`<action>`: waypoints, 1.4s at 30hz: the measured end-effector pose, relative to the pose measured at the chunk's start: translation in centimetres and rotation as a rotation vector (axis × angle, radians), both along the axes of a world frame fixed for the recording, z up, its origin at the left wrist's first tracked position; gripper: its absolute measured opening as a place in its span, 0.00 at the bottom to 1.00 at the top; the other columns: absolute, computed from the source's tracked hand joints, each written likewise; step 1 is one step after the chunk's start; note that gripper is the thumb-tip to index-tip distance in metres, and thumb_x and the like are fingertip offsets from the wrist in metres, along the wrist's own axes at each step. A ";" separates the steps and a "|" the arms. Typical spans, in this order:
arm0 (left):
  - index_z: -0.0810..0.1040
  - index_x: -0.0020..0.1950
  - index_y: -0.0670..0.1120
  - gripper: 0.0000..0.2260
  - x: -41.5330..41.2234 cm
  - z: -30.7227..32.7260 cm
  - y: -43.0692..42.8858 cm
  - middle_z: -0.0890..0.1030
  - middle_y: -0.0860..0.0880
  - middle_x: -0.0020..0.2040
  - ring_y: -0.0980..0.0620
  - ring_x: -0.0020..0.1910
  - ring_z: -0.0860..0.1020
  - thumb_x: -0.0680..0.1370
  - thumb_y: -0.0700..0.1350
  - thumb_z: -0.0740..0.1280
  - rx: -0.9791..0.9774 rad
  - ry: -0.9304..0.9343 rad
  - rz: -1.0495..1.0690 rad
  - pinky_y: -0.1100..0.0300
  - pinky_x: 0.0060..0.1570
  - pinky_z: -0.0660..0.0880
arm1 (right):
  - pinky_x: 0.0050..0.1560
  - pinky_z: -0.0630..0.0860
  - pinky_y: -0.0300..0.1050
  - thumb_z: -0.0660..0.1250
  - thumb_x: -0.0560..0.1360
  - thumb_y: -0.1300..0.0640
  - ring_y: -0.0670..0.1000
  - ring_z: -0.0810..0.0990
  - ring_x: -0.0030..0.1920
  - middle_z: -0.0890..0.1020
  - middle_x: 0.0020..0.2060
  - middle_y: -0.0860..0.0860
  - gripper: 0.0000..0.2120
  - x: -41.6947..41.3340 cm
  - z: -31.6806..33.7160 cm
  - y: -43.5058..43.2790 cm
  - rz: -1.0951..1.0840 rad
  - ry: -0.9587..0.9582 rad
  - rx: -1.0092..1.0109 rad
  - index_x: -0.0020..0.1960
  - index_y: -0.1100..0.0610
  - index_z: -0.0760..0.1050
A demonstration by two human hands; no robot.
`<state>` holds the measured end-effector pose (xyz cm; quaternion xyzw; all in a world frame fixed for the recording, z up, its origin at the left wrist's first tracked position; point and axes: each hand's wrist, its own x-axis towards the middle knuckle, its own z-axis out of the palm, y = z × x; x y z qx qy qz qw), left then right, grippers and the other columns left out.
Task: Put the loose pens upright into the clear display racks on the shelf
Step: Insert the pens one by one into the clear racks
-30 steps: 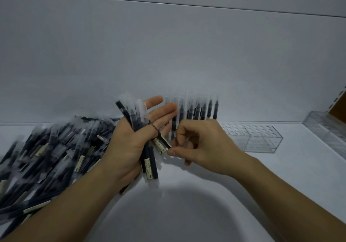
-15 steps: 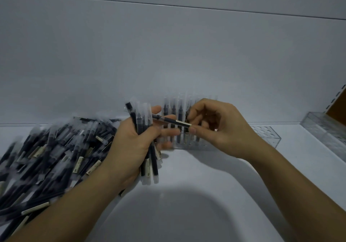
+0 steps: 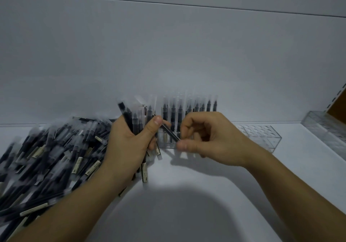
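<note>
Pens (image 3: pixel 135 119), dark with clear caps, stand bundled in the left hand (image 3: pixel 129 146), the right hand (image 3: pixel 211 138) pinches one slanted pen (image 3: pixel 170 132) before the clear rack (image 3: pixel 265 138) on the white shelf (image 3: pixel 187 195).

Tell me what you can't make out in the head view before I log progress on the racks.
All head view.
- Rack: its left front is hidden behind the left hand and right hand; free holes there unknown.
- Pile of pens: blurred, cut off by the left edge; uncountable.
- Pen labels: too small to read.
- Second rack: cut off by the right edge.
- Pinched pen: ends covered by fingers.
</note>
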<state>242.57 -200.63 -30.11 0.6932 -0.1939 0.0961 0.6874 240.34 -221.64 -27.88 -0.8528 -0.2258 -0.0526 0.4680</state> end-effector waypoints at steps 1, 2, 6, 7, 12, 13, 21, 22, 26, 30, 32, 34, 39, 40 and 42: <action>0.85 0.47 0.45 0.10 -0.2 0.1 -0.1 0.75 0.48 0.26 0.55 0.23 0.70 0.80 0.48 0.66 -0.009 0.005 -0.037 0.65 0.25 0.69 | 0.30 0.76 0.54 0.77 0.76 0.53 0.59 0.76 0.28 0.83 0.35 0.52 0.10 0.1 -0.1 0.0 -0.018 -0.026 0.063 0.46 0.58 0.78; 0.84 0.49 0.45 0.09 -0.5 0.2 -0.4 0.79 0.48 0.28 0.54 0.23 0.70 0.79 0.47 0.66 -0.023 0.021 -0.084 0.65 0.26 0.69 | 0.29 0.75 0.56 0.74 0.77 0.54 0.60 0.75 0.28 0.82 0.37 0.56 0.08 0.3 -0.2 0.1 -0.043 -0.050 0.128 0.48 0.58 0.78; 0.85 0.49 0.41 0.11 -1.1 0.0 -0.8 0.81 0.50 0.29 0.55 0.23 0.69 0.79 0.46 0.65 0.085 0.042 -0.250 0.64 0.27 0.69 | 0.30 0.75 0.41 0.68 0.81 0.63 0.49 0.78 0.29 0.84 0.41 0.55 0.07 0.5 -0.3 0.7 -0.103 -0.091 0.334 0.59 0.61 0.78; 0.86 0.47 0.42 0.12 -1.2 0.0 -0.7 0.79 0.49 0.27 0.54 0.23 0.69 0.80 0.46 0.65 0.132 0.038 -0.286 0.64 0.28 0.69 | 0.30 0.74 0.36 0.67 0.81 0.65 0.45 0.79 0.30 0.84 0.39 0.52 0.10 0.5 -0.3 0.7 -0.094 -0.075 0.371 0.62 0.63 0.77; 0.84 0.49 0.39 0.10 -1.3 0.0 -0.7 0.80 0.56 0.27 0.55 0.24 0.68 0.82 0.41 0.63 0.191 0.062 -0.375 0.63 0.28 0.69 | 0.27 0.70 0.32 0.65 0.80 0.67 0.42 0.77 0.26 0.83 0.35 0.50 0.13 0.2 0.1 0.4 -0.011 0.027 0.446 0.64 0.66 0.78; 0.83 0.51 0.39 0.10 -1.3 0.0 -0.7 0.82 0.55 0.29 0.55 0.24 0.68 0.82 0.41 0.63 0.178 0.074 -0.377 0.63 0.27 0.69 | 0.27 0.69 0.32 0.66 0.80 0.66 0.43 0.75 0.25 0.83 0.34 0.47 0.12 0.2 0.2 0.3 -0.011 0.035 0.451 0.63 0.65 0.79; 0.84 0.55 0.49 0.09 -0.4 -0.9 -0.7 0.73 0.38 0.34 0.52 0.26 0.68 0.80 0.46 0.65 -0.009 0.214 -0.289 0.62 0.28 0.69 | 0.36 0.74 0.43 0.72 0.75 0.53 0.52 0.76 0.38 0.80 0.38 0.51 0.12 1.1 0.8 -1.5 -0.116 -0.027 0.598 0.58 0.53 0.84; 0.84 0.56 0.50 0.09 -0.3 -1.0 -0.6 0.70 0.40 0.34 0.52 0.27 0.68 0.82 0.43 0.64 -0.034 0.238 -0.293 0.61 0.28 0.69 | 0.39 0.76 0.46 0.71 0.75 0.52 0.53 0.78 0.40 0.81 0.40 0.52 0.11 1.2 1.0 -2.0 -0.145 -0.041 0.628 0.57 0.53 0.85; 0.81 0.63 0.51 0.14 -0.2 -1.2 -0.6 0.75 0.44 0.38 0.49 0.35 0.74 0.83 0.38 0.61 0.028 0.198 -0.342 0.61 0.37 0.75 | 0.45 0.80 0.48 0.71 0.74 0.54 0.56 0.85 0.45 0.84 0.41 0.51 0.11 1.3 2.1 -3.5 -0.320 -0.161 0.718 0.55 0.56 0.83; 0.76 0.67 0.49 0.15 -0.5 -0.7 -0.9 0.85 0.47 0.46 0.49 0.43 0.85 0.82 0.38 0.61 0.015 0.125 -0.323 0.62 0.45 0.80 | 0.40 0.80 0.42 0.73 0.78 0.60 0.54 0.86 0.42 0.85 0.43 0.52 0.05 1.5 2.5 -4.7 -0.518 -0.351 0.652 0.54 0.57 0.83; 0.76 0.67 0.49 0.15 -0.6 -0.5 -0.9 0.86 0.48 0.52 0.47 0.48 0.86 0.82 0.38 0.61 -0.039 0.146 -0.329 0.61 0.44 0.81 | 0.40 0.80 0.41 0.73 0.79 0.61 0.52 0.86 0.42 0.85 0.43 0.50 0.05 1.5 2.5 -5.1 -0.580 -0.423 0.598 0.54 0.58 0.83; 0.75 0.67 0.49 0.15 -0.5 -0.4 -0.9 0.86 0.48 0.56 0.46 0.52 0.85 0.82 0.38 0.61 -0.075 0.171 -0.342 0.58 0.47 0.82 | 0.40 0.81 0.41 0.73 0.78 0.62 0.51 0.85 0.41 0.84 0.42 0.49 0.06 1.6 2.4 -5.3 -0.621 -0.487 0.529 0.55 0.59 0.82; 0.75 0.67 0.48 0.15 -0.5 -0.5 -0.8 0.85 0.50 0.58 0.47 0.55 0.85 0.82 0.37 0.60 -0.089 0.165 -0.338 0.57 0.50 0.82 | 0.44 0.84 0.50 0.75 0.77 0.60 0.55 0.85 0.43 0.84 0.42 0.47 0.07 2.0 1.7 -5.2 -0.619 -0.568 0.380 0.54 0.54 0.82; 0.75 0.67 0.48 0.15 -0.5 -0.5 -0.8 0.85 0.51 0.59 0.47 0.55 0.85 0.82 0.37 0.60 -0.090 0.159 -0.335 0.57 0.49 0.82 | 0.45 0.84 0.52 0.75 0.77 0.60 0.54 0.85 0.43 0.84 0.42 0.46 0.07 2.1 1.5 -5.2 -0.612 -0.579 0.345 0.54 0.53 0.83; 0.75 0.67 0.48 0.14 -0.6 -0.4 -0.9 0.84 0.53 0.60 0.48 0.55 0.85 0.82 0.38 0.60 -0.092 0.148 -0.329 0.55 0.48 0.83 | 0.47 0.84 0.52 0.76 0.76 0.60 0.52 0.85 0.43 0.85 0.42 0.47 0.07 2.2 1.3 -5.0 -0.599 -0.579 0.311 0.54 0.54 0.83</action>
